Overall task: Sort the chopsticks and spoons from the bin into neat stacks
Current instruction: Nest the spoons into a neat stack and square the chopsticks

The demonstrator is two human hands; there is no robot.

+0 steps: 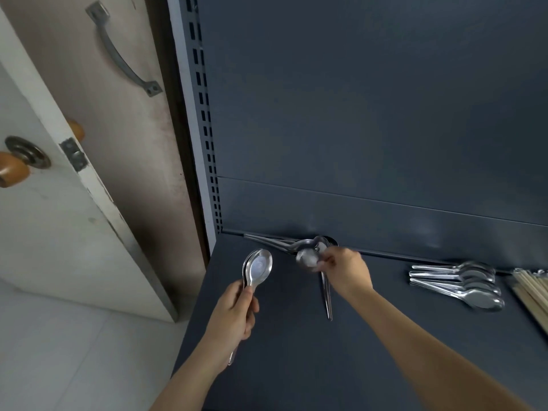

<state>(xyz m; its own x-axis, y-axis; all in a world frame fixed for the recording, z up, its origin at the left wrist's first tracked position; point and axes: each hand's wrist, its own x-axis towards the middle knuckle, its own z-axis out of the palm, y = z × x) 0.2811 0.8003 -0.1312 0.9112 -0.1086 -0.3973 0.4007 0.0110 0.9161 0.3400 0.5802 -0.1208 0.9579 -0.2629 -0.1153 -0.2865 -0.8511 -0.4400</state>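
Left of the spoon stack — left hand clasps nested spoons by handles; right hand pinches blurred spoon at bowl.

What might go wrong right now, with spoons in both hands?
1. The left hand grips the nested spoons by their handles only, above the left edge of the shelf. If they slide apart, one may drop to the floor.
2. The right hand holds the dangling spoons near the bowls, with the handles hanging free. They may slip out, or knock the loose pile by the back wall.
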